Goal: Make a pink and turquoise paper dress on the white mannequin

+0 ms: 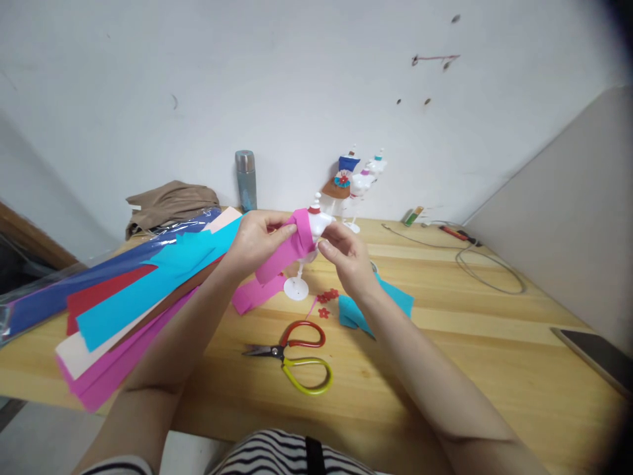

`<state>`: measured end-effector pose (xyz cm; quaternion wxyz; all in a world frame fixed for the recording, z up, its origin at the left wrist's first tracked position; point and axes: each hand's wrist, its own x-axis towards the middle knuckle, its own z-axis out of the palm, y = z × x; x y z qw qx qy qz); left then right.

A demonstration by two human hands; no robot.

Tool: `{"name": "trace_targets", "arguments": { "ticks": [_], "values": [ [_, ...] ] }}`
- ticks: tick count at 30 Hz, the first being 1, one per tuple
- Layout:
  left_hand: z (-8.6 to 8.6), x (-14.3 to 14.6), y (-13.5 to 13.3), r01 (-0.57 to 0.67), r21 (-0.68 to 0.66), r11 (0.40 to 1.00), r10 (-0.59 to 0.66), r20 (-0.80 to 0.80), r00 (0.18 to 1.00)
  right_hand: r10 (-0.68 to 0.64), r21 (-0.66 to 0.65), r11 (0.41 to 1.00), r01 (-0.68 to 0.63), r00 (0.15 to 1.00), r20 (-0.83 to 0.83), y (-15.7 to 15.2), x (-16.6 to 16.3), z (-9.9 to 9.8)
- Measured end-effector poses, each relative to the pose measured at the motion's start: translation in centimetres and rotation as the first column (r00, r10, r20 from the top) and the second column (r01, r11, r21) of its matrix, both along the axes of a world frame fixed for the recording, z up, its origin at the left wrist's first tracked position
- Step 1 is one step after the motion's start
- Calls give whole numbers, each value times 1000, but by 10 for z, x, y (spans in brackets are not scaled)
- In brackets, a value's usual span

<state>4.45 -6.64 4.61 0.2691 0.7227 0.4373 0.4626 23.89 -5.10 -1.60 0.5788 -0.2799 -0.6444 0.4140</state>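
In the head view, a small white dress-form mannequin (320,223) stands on a round base, a red band at its neck. My left hand (261,239) is closed on a pink crepe paper strip (281,258), pressing it to the mannequin's left side. On the opposite side, the fingers of my right hand (349,254) grip the mannequin's body; part of them is hidden behind it. Below lie another pink strip (257,295), small red flower pieces (324,313) and folded turquoise paper (353,311). Scissors (277,351) with red and yellow handles rest open nearer to me.
Stacked coloured paper strips (123,310) lie under my left forearm. Behind are a flask (246,181), a brown cloth (173,203) and several more mannequins, one with a brown skirt (336,189). To the right are a cable (462,264) and a phone (593,356).
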Motion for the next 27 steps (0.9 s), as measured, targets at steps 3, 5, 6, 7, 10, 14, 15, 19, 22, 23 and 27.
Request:
{"name": "trace_targets", "arguments": {
  "ticks": [3, 5, 6, 7, 10, 14, 15, 19, 22, 23, 27],
  "values": [
    [0, 0, 0, 6, 5, 1000, -6, 0, 1000, -53, 17, 998, 53, 998, -39, 1, 0, -2],
    [0, 0, 0, 2, 11, 1000, -2, 1, 1000, -84, 10, 996, 84, 996, -29, 2, 0, -4],
    [0, 0, 0, -3, 17, 1000, 3, 3, 1000, -90, 2, 996, 90, 996, -13, 2, 0, -5],
    [-1, 0, 0, -8, 23, 1000, 8, 6, 1000, -89, -5, 996, 89, 996, 3, 3, -1, -5],
    [-2, -1, 1, -12, 39, 999, 12, 20, 1000, -79, -18, 997, 80, 996, 34, 3, -1, -7],
    [-5, -1, 3, 0, 71, 997, -1, 24, 1000, -84, -23, 996, 85, 996, 28, 4, -2, -8],
    [-5, -1, 3, -5, 82, 997, 4, 13, 1000, -84, -27, 996, 85, 996, 23, 4, -2, -9],
    [-4, 0, 3, -24, 108, 994, 30, -47, 998, -88, -28, 996, 88, 996, 6, 6, -2, -11],
    [-2, 1, 2, -26, 110, 994, 31, -52, 998, -89, -19, 996, 89, 996, 1, 8, -3, -13],
    [-2, 1, 2, -34, 114, 993, 40, -46, 998, -89, -16, 996, 89, 996, -2, 8, -4, -13],
    [-3, 3, 1, -87, 108, 990, 86, 9, 996, -101, 1, 995, 101, 995, 26, 9, -4, -13]
  ]
}}
